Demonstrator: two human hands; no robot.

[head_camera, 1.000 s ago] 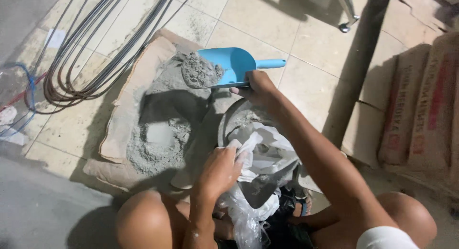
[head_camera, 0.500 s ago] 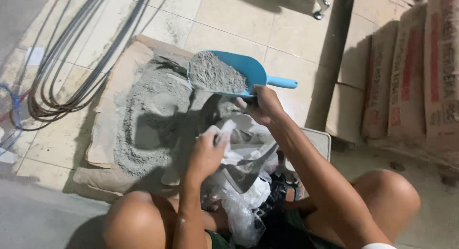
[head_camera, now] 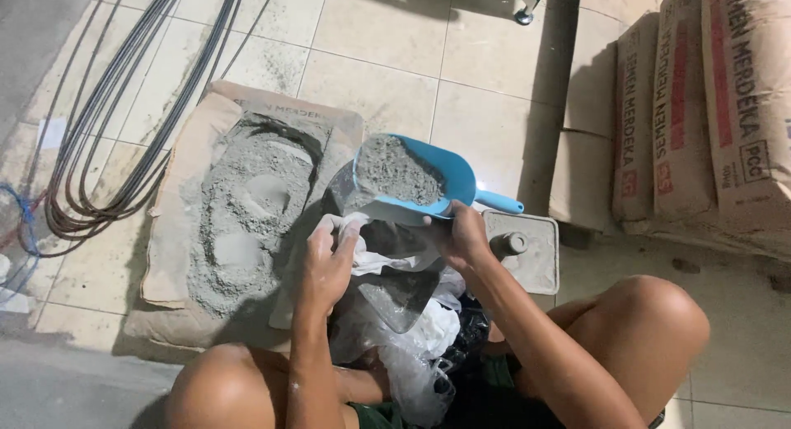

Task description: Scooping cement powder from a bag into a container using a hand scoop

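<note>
Grey cement powder (head_camera: 395,172) heaps the blue scoop (head_camera: 412,182), which the right hand (head_camera: 461,235) holds by the handle root, its grip closed around it, just above a clear plastic bag (head_camera: 394,293). The left hand (head_camera: 328,264) pinches the bag's rim, holding its mouth open under the scoop's lip. The scoop tilts slightly toward the bag, yet no powder shows falling.

Judging from this, the scooping is done for this load and the pour is not yet made. A grey patch shows through the bag's wall, so it seems to hold some powder already; how full it is I cannot tell, as the folds hide the bottom.

To the person's left an opened cement sack (head_camera: 247,206) lies flat on the tiled floor (head_camera: 379,75), its paper cut back, with plenty of powder left and shallow hollows in it. A small scale (head_camera: 527,248) sits just beside the right wrist, dusted grey and bare of any load. Full sacks (head_camera: 709,107) stand stacked at the right, and cables (head_camera: 115,140) coil at the left, well apart from the work.
</note>
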